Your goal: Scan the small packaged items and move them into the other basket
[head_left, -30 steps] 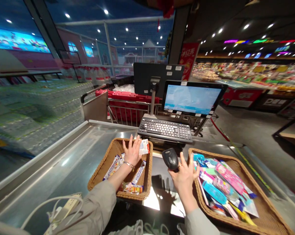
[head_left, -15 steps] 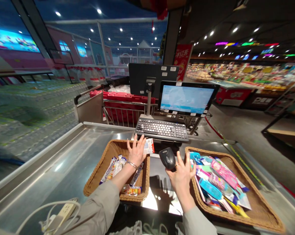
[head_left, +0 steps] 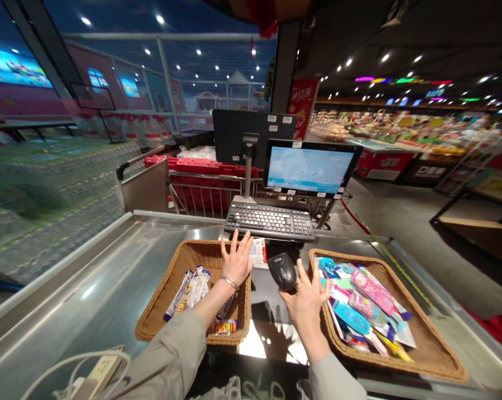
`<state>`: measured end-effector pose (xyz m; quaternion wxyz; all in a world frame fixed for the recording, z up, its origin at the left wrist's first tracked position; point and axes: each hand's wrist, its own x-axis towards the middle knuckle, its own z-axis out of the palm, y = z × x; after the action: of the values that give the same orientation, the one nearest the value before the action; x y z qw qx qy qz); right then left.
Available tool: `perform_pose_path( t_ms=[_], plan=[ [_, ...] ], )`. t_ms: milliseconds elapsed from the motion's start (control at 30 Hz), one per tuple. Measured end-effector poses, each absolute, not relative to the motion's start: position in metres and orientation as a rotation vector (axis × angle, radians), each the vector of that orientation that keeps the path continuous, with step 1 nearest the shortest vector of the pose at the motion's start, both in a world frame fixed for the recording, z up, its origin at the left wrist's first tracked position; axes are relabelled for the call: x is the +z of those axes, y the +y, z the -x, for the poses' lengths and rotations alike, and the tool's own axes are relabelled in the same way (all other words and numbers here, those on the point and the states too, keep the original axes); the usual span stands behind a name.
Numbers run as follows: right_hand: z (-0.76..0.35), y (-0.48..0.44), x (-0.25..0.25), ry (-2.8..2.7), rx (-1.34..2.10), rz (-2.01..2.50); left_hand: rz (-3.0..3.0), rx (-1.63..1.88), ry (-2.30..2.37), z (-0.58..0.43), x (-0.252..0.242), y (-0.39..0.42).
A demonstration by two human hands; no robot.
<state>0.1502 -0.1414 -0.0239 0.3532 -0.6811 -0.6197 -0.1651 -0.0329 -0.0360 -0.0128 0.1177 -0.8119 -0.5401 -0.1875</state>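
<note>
My left hand (head_left: pixel 235 263) is over the right rim of the left wicker basket (head_left: pixel 154 297), fingers stretched forward. It holds a small white-and-red packet (head_left: pixel 258 251) by its left side, with the thumb out of sight beneath. The packet's exact kind cannot be made out. In my right hand (head_left: pixel 306 300) is a black barcode scanner (head_left: pixel 282 271), its head facing the packet. Narrow wrapped snack bars (head_left: pixel 196 284) lie in the left basket under my forearm. The right wicker basket (head_left: pixel 442 355), beside my right hand, contains several colourful packaged goods (head_left: pixel 371 291).
A keyboard (head_left: pixel 271 220) lies beyond the hands, below a lit screen (head_left: pixel 307 171) and a second monitor's back (head_left: pixel 253 136). A power strip (head_left: pixel 104 371) with white cables sits on the metal counter (head_left: pixel 109 266) at left. Shopping carts (head_left: pixel 204 191) stand behind.
The whole view has shifted slightly left. My left hand and the packet have moved a little right, nearer the scanner. My right hand keeps its hold on the scanner.
</note>
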Motion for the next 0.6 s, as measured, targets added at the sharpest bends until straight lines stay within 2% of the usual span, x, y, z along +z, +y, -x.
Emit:
perform_pose_path(
  t_ms=[600],
  plan=[
    [-0.1526,-0.1459,-0.0237,-1.613,-0.395,1.783,2.404,-0.552,-1.533,0.0232,-0.0164,-0.0343]
  ],
)
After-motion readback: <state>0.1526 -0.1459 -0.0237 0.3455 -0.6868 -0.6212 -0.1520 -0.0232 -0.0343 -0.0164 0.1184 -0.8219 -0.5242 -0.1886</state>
